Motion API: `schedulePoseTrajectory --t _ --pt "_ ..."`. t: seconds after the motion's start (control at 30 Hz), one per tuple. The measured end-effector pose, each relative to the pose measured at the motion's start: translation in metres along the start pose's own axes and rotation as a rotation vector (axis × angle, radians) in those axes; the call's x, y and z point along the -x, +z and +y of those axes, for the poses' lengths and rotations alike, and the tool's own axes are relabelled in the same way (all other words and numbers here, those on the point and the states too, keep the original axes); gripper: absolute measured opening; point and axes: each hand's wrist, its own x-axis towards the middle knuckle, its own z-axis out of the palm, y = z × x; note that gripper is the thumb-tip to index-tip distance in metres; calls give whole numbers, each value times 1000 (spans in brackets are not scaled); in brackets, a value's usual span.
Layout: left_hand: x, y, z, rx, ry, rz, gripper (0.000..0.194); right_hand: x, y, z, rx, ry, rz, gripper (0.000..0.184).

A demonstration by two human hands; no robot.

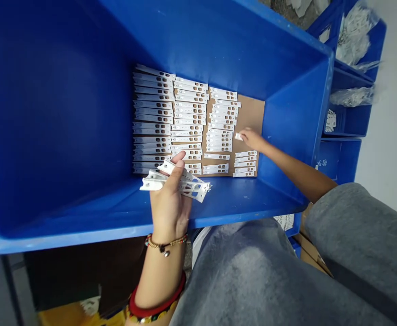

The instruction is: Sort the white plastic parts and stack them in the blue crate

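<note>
In the head view, the left hand (171,192) grips a bunch of white strips (152,182) inside the blue box (83,236), near side. The right hand (252,138) pinches one strip (239,136) over cardboard (251,108), just beyond the short right row (245,165). Laying rows seems the step; next calls for lining it up.

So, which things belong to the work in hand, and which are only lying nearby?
In use:
white pieces in left hand
white piece in right hand
rows of white pieces
large blue bin
brown cardboard

Apparently just nearby:
smaller blue bins
plastic bags
yellow material
</note>
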Motion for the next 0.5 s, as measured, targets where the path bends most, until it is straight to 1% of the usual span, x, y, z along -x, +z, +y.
schedulePoseTrajectory --t 0.07,0.13,0.23,0.37,0.5 --pt "0 1 0 2 -27 -15 30 5 15 16 207 25 -82 21" --pt "0 1 0 1 -42 -17 31 10 28 26 276 25 -118 24" --pt "-1 1 0 -6 -72 -7 33 12 41 33 286 0 -84 23" --pt "-1 2 2 -22 -142 -3 33 6 51 36 269 -60 -14 24" --pt "1 5 5 -23 -169 12 31 2 60 38 272 -88 -17 23"
